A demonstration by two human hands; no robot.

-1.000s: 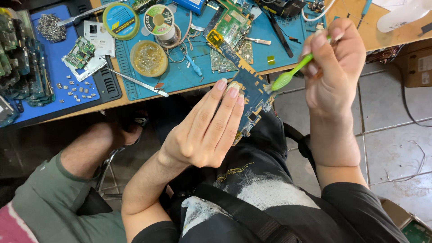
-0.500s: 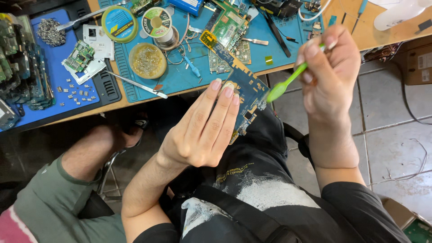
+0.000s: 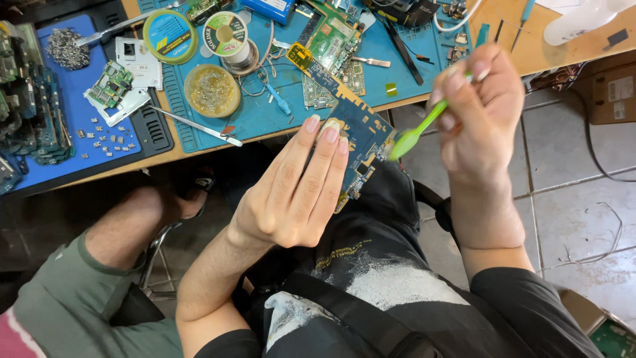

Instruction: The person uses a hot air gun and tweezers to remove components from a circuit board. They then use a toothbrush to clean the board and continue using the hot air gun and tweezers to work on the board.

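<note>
Blue circuit board [image 3: 354,129] held in the left hand [image 3: 291,192], over the lap, just near of the desk edge [image 3: 165,156]. Fingers [image 3: 318,149] lie flat and together across the board's near face; the grip on its underside is hidden. Board runs long and narrow, tilted from near centre up to far left, its yellow tip [image 3: 299,55] over the desk mat.

Right hand [image 3: 480,113] is closed around a green brush [image 3: 417,129], fingers pinched together on the handle. Brush head touches the board's right edge.

Outward, far side: teal work mat [image 3: 265,113] on the desk. On it, a green circuit board [image 3: 334,43] just beyond the held one, a round tin of brass wool [image 3: 211,91], a solder spool [image 3: 225,34], a yellow-rimmed round tin [image 3: 170,35], tweezers [image 3: 192,126] lying near the desk edge.

Further left: a blue mat [image 3: 66,146] with small loose metal parts [image 3: 99,136], a small green board [image 3: 112,86] on a white frame, a stack of boards [image 3: 26,113] at the far left edge.

Near left: another person's arm in a grey-green sleeve [image 3: 73,298]. Right: tiled floor [image 3: 576,199], a cardboard box [image 3: 613,89].
</note>
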